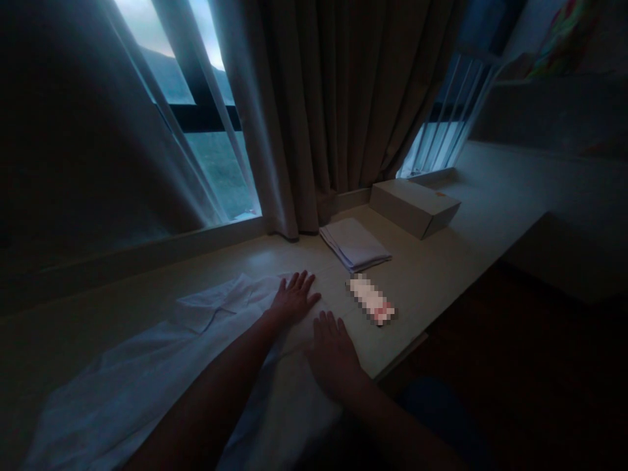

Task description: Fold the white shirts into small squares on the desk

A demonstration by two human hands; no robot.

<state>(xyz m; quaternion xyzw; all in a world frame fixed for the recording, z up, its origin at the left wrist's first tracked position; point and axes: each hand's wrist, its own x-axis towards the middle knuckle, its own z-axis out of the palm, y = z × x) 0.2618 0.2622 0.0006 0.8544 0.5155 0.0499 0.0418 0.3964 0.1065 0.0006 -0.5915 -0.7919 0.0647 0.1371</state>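
Note:
A white collared garment (147,366) lies spread over the pale surface, from the lower left to the middle, with some creases. My left hand (294,297) rests palm down on its right part, fingers spread. Nearer to me and a little to the right, my right hand (334,353) lies flat on the cloth with its fingers stretched out. Neither hand grips anything. Beyond my hands sits a folded white cloth (356,245). A blurred-out oblong object (371,299) lies just right of my hands.
A closed pale box (415,206) stands farther back, near the brown curtain (343,91). The work surface (456,268) has its front edge at the right, with dark floor below. Windows are behind.

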